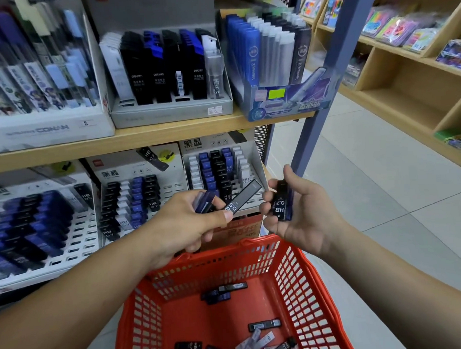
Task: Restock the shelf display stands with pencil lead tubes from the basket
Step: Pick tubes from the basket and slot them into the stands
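Stationery shop aisle; wooden shelf [142, 141] w/ slotted display stand [209, 144] just behind both hands. L hand [192, 224] pinches black 0.5 lead tube [245, 199], long axis slanting up-right toward that stand. R hand [298, 216] grips HB 0.7 tubes [280, 202], roughly upright. More loose tubes [264, 325] lie in red basket [290, 272] below.

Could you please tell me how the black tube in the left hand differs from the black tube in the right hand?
The left tube reads 0.5; the right tube reads HB 0.7. The left tube slants up to the right, pinched at its lower end by the left hand and mostly sticking out; the right tube stands nearly upright against the fingers of the right hand. Both are black with white print.
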Demonstrator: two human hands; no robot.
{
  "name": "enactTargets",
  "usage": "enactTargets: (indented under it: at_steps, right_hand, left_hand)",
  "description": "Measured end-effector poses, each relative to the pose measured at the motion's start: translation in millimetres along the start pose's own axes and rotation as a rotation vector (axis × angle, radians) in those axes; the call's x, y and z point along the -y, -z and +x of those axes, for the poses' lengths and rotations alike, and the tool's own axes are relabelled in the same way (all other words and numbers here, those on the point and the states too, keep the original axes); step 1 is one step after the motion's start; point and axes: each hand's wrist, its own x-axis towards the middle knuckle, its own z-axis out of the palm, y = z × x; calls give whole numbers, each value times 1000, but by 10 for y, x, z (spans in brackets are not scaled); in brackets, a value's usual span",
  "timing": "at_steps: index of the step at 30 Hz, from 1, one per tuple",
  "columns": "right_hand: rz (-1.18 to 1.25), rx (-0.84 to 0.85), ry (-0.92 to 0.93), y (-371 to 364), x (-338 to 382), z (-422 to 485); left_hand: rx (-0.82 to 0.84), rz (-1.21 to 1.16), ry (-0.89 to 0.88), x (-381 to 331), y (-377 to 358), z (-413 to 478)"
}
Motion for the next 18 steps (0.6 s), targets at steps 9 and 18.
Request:
enactTargets:
  at_steps: [9, 18]
  right_hand:
    - [-198, 36, -111, -64, -87, 24]
    - [-496, 197, -187, -257, -220, 29]
  left_hand:
    - [1, -5, -9, 29, 113, 15]
    - [-81, -145, -44, 7, 260, -89]
